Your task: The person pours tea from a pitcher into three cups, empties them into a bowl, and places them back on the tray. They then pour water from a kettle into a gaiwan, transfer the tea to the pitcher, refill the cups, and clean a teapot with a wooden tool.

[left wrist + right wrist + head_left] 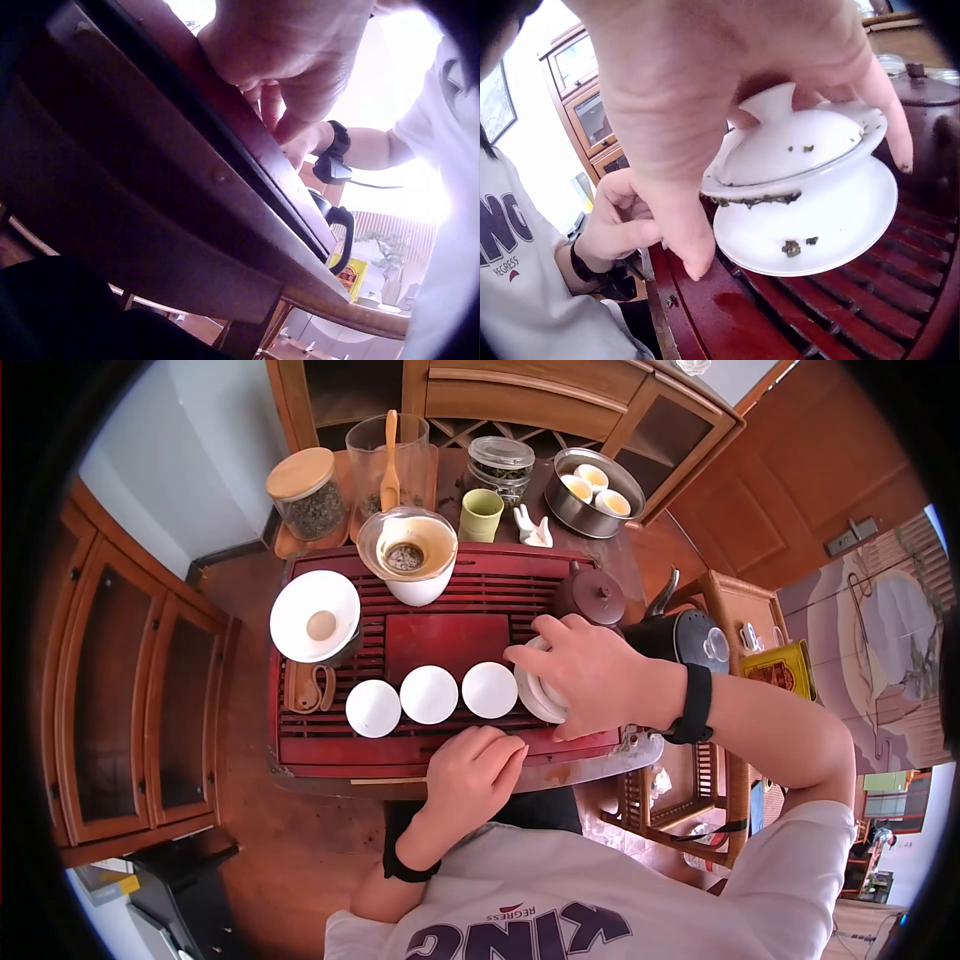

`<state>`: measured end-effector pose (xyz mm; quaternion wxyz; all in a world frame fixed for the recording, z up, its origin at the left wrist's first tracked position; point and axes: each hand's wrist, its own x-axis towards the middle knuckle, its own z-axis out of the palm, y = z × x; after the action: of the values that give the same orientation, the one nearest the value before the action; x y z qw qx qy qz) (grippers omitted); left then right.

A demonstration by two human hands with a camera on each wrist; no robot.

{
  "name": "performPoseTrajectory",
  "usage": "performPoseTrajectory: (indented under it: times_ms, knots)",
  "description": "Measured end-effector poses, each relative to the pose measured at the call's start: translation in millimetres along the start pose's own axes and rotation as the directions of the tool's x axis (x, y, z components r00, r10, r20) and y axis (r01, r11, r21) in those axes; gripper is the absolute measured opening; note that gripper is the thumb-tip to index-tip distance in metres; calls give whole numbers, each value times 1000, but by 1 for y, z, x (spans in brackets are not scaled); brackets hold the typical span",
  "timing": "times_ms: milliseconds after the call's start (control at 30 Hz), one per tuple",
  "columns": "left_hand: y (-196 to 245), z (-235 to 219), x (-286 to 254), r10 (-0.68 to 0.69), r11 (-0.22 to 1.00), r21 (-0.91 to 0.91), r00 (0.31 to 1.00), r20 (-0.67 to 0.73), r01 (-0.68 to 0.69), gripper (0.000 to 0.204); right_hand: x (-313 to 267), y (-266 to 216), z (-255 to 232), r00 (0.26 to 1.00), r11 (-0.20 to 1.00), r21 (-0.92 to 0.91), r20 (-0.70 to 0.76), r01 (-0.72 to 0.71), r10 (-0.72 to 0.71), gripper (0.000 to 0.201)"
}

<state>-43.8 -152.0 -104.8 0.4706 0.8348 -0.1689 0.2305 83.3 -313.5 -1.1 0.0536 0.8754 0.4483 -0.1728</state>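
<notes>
My right hand is over a white lidded gaiwan at the tea tray's right front. In the right wrist view its thumb and fingers straddle the rim on opposite sides, with the palm above the lid. Bits of dark tea leaf cling to the lid, rim and bowl. My left hand rests at the front edge of the red tea tray, fingers loosely bent and holding nothing. Three white cups stand in a row left of the gaiwan.
A brown teapot and a black kettle stand beyond my right hand. Left on the tray are a white bowl and a strainer over a white vessel. Jars and a metal bowl of cups line the back.
</notes>
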Motion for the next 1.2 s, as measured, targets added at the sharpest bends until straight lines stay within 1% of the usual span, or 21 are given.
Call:
performPoseTrajectory:
  times_ms: [33,133,367,467,567,633,667,733,767,800,833,867,900,933,967,1000,1033,1067,1100,1167,1200]
  knots:
    - [0,0,0,-10,1000,4,1000,-3,10,11,1,-1,-1,1000,1000,1,17,-18,18,86]
    - [-2,0,-1,-4,1000,-1,1000,-4,4,10,0,-4,-2,999,999,6,-3,-41,41,86]
    - [-1,-1,-1,-13,1000,-9,1000,-4,13,10,3,-7,-8,999,999,-22,26,-41,42,87]
    - [-1,-2,-1,-33,999,-20,999,9,33,10,5,-5,-12,998,998,-35,17,-52,53,87]
    - [-3,-2,-2,-23,999,-33,999,30,24,10,3,-4,-20,997,997,-26,-9,-73,73,87]
    - [0,-4,0,-39,997,-62,999,33,41,11,2,1,-25,995,997,-79,-95,1,-9,84]
    - [0,-5,0,-39,997,-62,999,34,41,11,2,2,-30,995,997,-78,-95,1,-8,84]
    - [0,-8,-1,-56,994,-94,996,75,63,13,4,5,-45,985,998,-68,-175,-4,-8,81]
    - [0,-10,-1,-57,994,-93,996,69,63,13,5,7,-51,968,996,-86,-249,-1,-21,80]
    - [0,-13,-1,-69,987,-136,993,91,81,13,9,11,-58,968,996,-91,-249,3,-25,80]
    - [0,-16,0,-81,979,-179,990,113,100,14,13,16,-65,955,997,-78,-296,2,-25,80]
    - [1,-20,0,-84,978,-180,991,107,103,14,18,20,-74,940,998,-64,-340,2,-24,80]
    - [1,-24,0,-34,973,-223,990,134,63,14,24,24,-87,952,996,-85,-306,-31,4,81]
    - [0,-30,1,19,964,-266,988,156,24,14,31,31,-95,948,997,-71,-317,-33,9,81]
    - [0,-36,1,31,962,-274,982,186,22,13,40,37,-102,945,993,-110,-328,-37,-1,80]
    - [-1,-46,2,28,963,-269,984,174,20,13,50,44,-111,940,988,-149,-341,-40,-14,79]
    - [-2,-58,3,33,955,-291,956,291,55,13,61,52,-118,937,989,-146,-350,-37,-16,78]
    - [-3,-69,2,41,945,-312,915,401,94,12,74,60,-127,946,988,-147,-325,-52,1,78]
    - [-6,-80,0,35,945,-313,921,388,96,12,86,67,-133,943,984,-173,-332,-47,-14,79]
    - [-14,-100,-7,-76,873,-384,861,502,301,11,113,83,-143,942,976,-217,-333,-24,-51,79]
    - [-17,-109,-10,-84,871,-388,871,484,300,11,127,90,-148,945,973,-226,-325,-48,-28,79]
